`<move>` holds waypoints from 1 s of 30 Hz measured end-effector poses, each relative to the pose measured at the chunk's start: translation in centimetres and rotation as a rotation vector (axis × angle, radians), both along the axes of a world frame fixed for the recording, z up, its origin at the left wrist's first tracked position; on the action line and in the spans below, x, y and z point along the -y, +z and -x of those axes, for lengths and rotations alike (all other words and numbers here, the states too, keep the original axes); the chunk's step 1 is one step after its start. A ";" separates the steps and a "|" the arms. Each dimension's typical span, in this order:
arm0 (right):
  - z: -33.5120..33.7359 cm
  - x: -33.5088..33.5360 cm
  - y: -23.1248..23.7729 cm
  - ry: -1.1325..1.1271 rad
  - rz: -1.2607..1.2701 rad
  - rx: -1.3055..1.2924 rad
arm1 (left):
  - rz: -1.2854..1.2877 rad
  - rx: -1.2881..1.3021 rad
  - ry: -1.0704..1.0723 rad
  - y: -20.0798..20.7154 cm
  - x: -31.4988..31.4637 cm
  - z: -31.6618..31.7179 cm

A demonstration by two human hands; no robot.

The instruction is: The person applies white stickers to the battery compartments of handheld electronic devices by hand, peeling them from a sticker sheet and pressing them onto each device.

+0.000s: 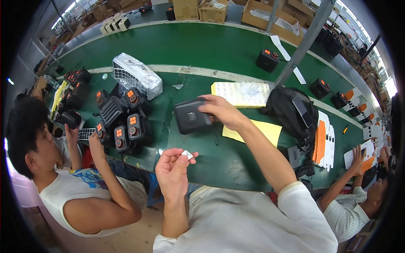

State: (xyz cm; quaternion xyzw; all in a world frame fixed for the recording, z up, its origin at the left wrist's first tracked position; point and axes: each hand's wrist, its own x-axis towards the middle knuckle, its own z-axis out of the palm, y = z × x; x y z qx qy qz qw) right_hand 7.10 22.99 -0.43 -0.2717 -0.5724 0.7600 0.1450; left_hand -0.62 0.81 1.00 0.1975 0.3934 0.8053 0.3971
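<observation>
Between the thumb and fingers of my left hand (174,170) is a small white label (187,154), held just past the table's near edge. My right hand (221,111) grips a black box-shaped device (190,117) by its right side, over the green table. The device's broad dark face is turned up; its edges are a little blurred. Left of it stands a cluster of similar black devices with orange buttons (134,126). Under my right forearm lies a yellow sheet (270,134), and beyond it a yellow-edged tray of small white pieces (242,93).
A plastic-wrapped white rack (137,76) lies at the back left. A black backpack (291,111) with a phone on it sits to the right, beside orange-and-white cartons (324,143). One co-worker (90,198) sits at left, another (352,206) at right. A metal post (306,42) rises beyond the backpack.
</observation>
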 end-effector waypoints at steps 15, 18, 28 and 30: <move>-11.8 7.1 -0.4 -0.398 0.441 -0.416 | 0.093 -0.329 -0.358 3.1 -4.6 -5.4; -12.2 7.0 -0.4 -0.409 0.377 -0.413 | 0.140 -0.399 -0.362 3.3 -4.7 -5.7; -12.8 7.0 -0.9 -0.383 0.247 -0.380 | 0.195 -0.600 -0.358 3.4 -4.2 -5.9; -12.8 7.0 -0.9 -0.380 0.256 -0.408 | 0.195 -0.604 -0.363 3.3 -4.2 -5.9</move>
